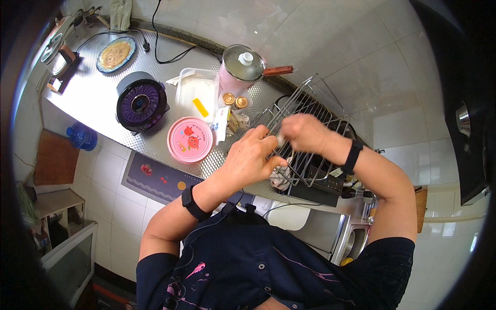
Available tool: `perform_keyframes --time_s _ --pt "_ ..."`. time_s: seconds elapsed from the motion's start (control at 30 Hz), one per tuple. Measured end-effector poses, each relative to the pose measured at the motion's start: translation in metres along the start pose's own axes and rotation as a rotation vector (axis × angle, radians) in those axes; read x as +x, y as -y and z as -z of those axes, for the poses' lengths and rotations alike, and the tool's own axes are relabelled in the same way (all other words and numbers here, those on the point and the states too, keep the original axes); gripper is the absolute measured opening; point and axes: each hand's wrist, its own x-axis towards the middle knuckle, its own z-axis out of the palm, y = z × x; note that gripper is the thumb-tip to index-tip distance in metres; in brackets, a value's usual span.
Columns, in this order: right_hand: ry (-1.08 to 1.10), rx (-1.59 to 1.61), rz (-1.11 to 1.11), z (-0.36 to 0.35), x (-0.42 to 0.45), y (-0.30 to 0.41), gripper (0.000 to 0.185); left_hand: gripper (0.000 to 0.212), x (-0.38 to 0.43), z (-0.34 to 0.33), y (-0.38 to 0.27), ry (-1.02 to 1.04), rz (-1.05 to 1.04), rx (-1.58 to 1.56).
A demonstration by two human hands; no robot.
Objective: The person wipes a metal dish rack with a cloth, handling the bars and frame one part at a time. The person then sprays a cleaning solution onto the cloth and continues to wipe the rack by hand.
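Observation:
A wire rack of metal rods (310,166) is tilted over the right part of the counter. My left hand (257,155) grips the rack's near left edge, its thumb along a rod. My right hand (302,131) is closed, blurred, over the rack's rods, with a bit of pale cloth showing between the two hands. What else it holds is hidden by the fingers. A crumpled pale cloth (281,179) hangs below the rack, under my left thumb. Behind the rack stands a pink pot (238,73) with a glass lid and wooden handle.
Left of my hands are a round pink-lidded tub (190,139), a clear plastic box (197,91), two gold-lidded jars (234,101) and a black-and-purple appliance (141,104). A plate with a flatbread (115,55) lies farther left. Beneath the rack is a dark appliance (323,178); a sink (354,242) is at the lower right.

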Motion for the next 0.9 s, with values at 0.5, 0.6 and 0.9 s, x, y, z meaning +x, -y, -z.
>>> perform_keyframes --time_s 0.5,0.6,0.9 --pt "-0.148 0.084 -0.14 0.009 -0.014 -0.025 0.005 0.037 -0.009 -0.003 -0.009 0.029 0.074 -0.024" --pt "-0.246 0.135 -0.195 0.017 -0.01 -0.021 0.006 0.037 -0.008 -0.002 -0.01 0.028 0.069 -0.026" --pt "-0.153 0.09 -0.242 0.007 -0.002 -0.016 0.006 0.037 -0.009 -0.002 -0.01 0.03 0.052 -0.028"
